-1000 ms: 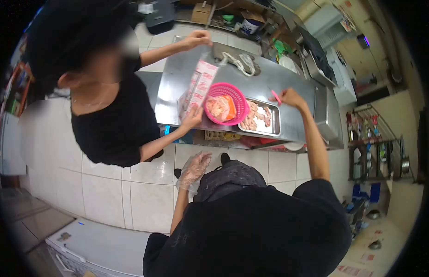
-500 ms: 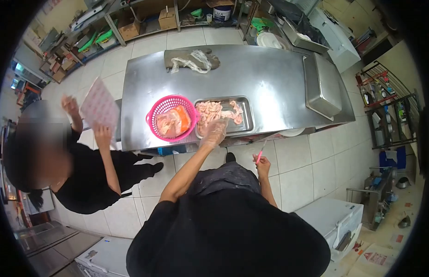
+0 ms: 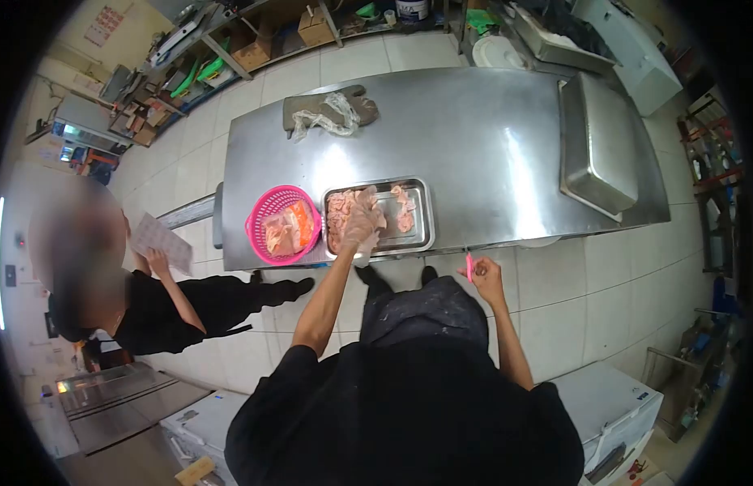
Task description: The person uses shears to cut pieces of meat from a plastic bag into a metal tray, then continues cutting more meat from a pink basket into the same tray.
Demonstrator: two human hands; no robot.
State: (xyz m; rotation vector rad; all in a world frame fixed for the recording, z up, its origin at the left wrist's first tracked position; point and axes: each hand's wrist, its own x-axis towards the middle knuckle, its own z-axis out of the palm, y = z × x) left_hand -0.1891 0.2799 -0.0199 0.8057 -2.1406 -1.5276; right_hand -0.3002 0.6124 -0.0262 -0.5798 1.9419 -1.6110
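Observation:
My left hand (image 3: 361, 223), in a clear plastic glove, reaches into a metal tray (image 3: 426, 235), its fingers curled on raw meat pieces (image 3: 338, 212) at the tray's left side. A separate strip of raw meat (image 3: 405, 209) lies towards the tray's right, with bare metal between. My right hand (image 3: 487, 279) is off the table's front edge, closed around pink-handled scissors (image 3: 469, 266); their blades are hard to make out. Beside the tray on the left stands a pink plastic basket (image 3: 257, 212) holding a bag of raw meat (image 3: 289, 229).
The steel table (image 3: 465, 121) carries an oven mitt (image 3: 298, 108) with crumpled clear plastic (image 3: 332, 118) at the back left. An upturned deep metal pan (image 3: 601, 150) sits at the right end. On the left, another person (image 3: 162, 300) holds a printed sheet (image 3: 167, 245).
My left hand has moved left within the tray, and the meat is more bunched there, apart from the right strip. The other person has lowered the sheet. The camera view has shifted.

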